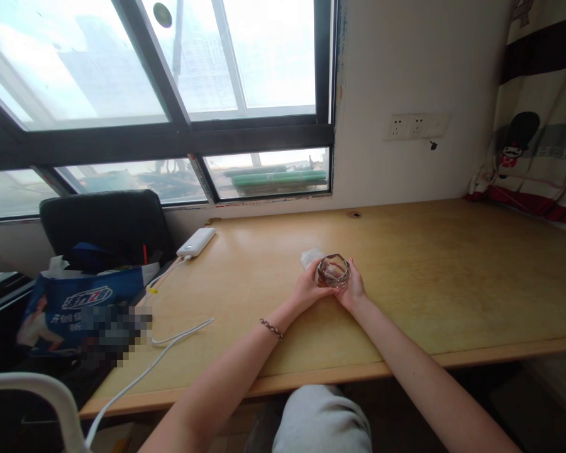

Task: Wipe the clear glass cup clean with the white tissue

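A small brownish see-through glass bowl [334, 272] with a faceted rim is held between my two hands over the wooden table. My left hand [310, 282] is closed round its left side, a braided bracelet on that wrist. From the right, my right hand [353, 286] cups the other side, its fingers partly hidden under and behind the glass. Whether the bowl's base touches the table I cannot tell. Just behind my left hand lies a crumpled white tissue [310, 256].
On the table [453, 270], a white power bank [196, 242] sits at the left edge, with a white cable [170, 345] trailing off the front. A black chair [106, 217] with a blue bag [82, 302] stands left. Window, wall sockets [408, 126] and a curtain [542, 113] are behind.
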Available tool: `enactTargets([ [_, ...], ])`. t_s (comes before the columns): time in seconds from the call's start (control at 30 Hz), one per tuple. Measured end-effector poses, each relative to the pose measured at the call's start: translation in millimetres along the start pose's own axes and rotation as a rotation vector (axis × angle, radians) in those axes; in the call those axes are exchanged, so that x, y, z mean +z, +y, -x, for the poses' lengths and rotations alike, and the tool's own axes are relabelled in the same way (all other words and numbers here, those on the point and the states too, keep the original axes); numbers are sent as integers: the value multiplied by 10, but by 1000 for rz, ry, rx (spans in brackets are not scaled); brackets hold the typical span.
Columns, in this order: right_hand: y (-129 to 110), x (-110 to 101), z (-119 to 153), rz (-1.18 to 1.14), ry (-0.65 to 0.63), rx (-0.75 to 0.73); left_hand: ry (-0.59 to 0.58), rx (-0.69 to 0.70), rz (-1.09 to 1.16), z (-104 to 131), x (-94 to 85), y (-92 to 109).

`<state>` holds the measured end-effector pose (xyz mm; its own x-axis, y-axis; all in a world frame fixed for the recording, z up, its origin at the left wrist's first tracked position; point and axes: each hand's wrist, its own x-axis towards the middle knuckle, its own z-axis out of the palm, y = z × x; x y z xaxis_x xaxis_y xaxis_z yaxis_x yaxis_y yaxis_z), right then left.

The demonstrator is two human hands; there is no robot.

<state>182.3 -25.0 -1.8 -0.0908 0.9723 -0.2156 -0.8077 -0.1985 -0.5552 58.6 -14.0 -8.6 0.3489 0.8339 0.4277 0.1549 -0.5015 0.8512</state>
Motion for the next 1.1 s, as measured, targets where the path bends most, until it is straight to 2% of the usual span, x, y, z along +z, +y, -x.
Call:
enactTargets([
  [0.13,8,-43,-77,136,80,-112,-10,-35,188,-30,-5,-53],
  [0.3,-33,-104,-73,548,275,-580,-61,-122,361,-43,6,-78],
  [0.4,-73,-75,21,733,303,-814,-57,-166,408,-35,11,-77],
  [0.47,-92,-28,99,843,274,-917,-51,-202,431,-32,8,-67],
  [0.53,-99,27,175,949,196,-953,-40,-246,447,-33,3,-49],
  [0.6,-96,80,238,1024,93,-929,-21,-274,459,-38,-2,-30],
  [0.77,-71,156,287,1176,-65,-844,54,-214,425,-60,0,-37],
  [0.93,-65,103,193,1252,-117,-869,128,-105,291,-63,12,-78],
  [1.1,-142,-44,49,1359,-125,-925,105,-69,70,-41,12,-104],
])
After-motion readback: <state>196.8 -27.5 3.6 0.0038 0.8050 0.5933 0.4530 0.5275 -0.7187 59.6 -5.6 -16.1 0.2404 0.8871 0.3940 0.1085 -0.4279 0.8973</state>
